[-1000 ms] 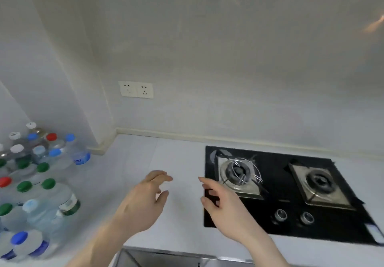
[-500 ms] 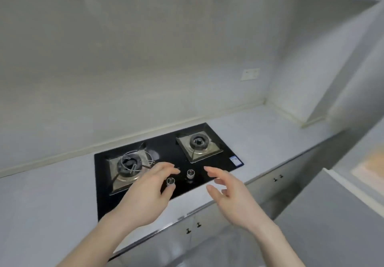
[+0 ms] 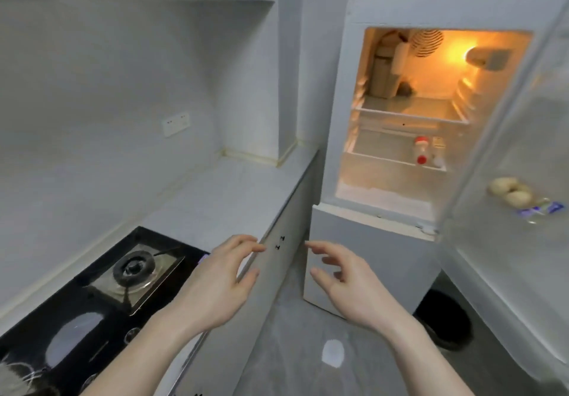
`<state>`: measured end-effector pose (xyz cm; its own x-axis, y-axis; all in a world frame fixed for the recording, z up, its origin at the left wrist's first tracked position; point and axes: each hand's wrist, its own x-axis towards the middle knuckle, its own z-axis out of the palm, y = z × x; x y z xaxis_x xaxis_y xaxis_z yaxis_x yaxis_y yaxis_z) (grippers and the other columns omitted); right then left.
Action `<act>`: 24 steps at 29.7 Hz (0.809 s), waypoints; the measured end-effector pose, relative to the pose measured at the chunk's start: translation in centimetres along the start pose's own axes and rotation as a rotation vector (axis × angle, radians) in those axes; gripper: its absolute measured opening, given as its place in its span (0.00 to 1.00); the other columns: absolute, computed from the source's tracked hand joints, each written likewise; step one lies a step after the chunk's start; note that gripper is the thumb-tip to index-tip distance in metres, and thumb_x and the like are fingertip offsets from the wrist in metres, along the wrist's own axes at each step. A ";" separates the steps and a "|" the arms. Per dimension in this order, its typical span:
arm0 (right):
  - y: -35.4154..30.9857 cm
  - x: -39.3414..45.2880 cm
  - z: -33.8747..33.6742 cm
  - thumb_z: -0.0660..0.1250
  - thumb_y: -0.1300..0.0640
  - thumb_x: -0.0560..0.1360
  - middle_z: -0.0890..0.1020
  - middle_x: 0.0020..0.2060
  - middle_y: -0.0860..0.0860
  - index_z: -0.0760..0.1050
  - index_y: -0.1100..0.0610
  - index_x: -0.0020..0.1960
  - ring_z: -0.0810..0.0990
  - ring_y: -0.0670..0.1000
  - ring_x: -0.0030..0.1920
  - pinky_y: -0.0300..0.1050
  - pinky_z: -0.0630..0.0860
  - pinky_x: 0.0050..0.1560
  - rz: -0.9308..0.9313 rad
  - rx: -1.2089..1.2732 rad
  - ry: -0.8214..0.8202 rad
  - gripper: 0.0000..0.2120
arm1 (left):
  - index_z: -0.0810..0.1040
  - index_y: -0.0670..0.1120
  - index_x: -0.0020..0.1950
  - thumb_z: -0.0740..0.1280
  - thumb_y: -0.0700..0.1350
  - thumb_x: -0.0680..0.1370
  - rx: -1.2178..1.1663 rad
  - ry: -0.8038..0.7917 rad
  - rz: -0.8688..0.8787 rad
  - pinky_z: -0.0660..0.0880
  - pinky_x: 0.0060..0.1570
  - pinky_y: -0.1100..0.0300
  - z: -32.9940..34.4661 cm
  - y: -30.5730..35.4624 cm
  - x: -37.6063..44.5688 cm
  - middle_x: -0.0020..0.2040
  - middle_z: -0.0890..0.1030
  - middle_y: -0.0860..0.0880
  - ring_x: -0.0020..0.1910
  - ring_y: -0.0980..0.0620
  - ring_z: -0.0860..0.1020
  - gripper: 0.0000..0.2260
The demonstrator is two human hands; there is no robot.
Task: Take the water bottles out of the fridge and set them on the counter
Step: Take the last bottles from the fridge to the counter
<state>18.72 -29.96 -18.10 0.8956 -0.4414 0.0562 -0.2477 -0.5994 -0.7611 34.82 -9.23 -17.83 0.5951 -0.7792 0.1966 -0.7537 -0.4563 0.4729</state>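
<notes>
Both hands, left [image 3: 215, 288] and right [image 3: 354, 288], are held empty with fingers loosely spread, below the open fridge [image 3: 400, 137].

My left hand [image 3: 215, 288] and right hand [image 3: 354, 284] hung side by side, apart, holding nothing. The stove [image 3: 101, 297] lay left of my left hand, set in the counter [image 3: 234, 189], which ran on ahead of it. The fridge [image 3: 345, 118] stood beyond my right hand, a bottle [image 3: 421, 150] on its lower shelf. Its door [image 3: 520, 211] stood open to my right, buns [image 3: 511, 192] in the door's shelf.
</notes>
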 end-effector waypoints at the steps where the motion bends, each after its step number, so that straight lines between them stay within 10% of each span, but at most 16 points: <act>1: 0.9 0.1 -1.0 0.67 0.49 0.82 0.76 0.66 0.36 0.72 0.38 0.72 0.75 0.38 0.66 0.43 0.73 0.69 0.031 -0.002 0.033 0.20 | 0.73 0.62 0.69 0.64 0.52 0.82 -0.016 -0.020 0.036 0.68 0.61 0.65 0.7 0.7 1.7 0.69 0.67 0.68 0.62 0.64 0.72 0.15; 24: 8.6 13.3 -11.3 0.67 0.50 0.82 0.74 0.66 0.34 0.70 0.36 0.72 0.75 0.38 0.63 0.38 0.73 0.62 0.338 -0.005 0.477 0.21 | 0.72 0.61 0.70 0.64 0.52 0.82 -0.064 -0.297 0.471 0.70 0.63 0.64 6.8 0.9 31.2 0.71 0.66 0.66 0.61 0.62 0.75 0.17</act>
<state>24.31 -48.48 -16.58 0.5012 -0.8600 0.0961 -0.4935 -0.3753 -0.7846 50.78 -36.84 -17.12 0.0871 -0.9844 0.1528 -0.8954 -0.0101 0.4452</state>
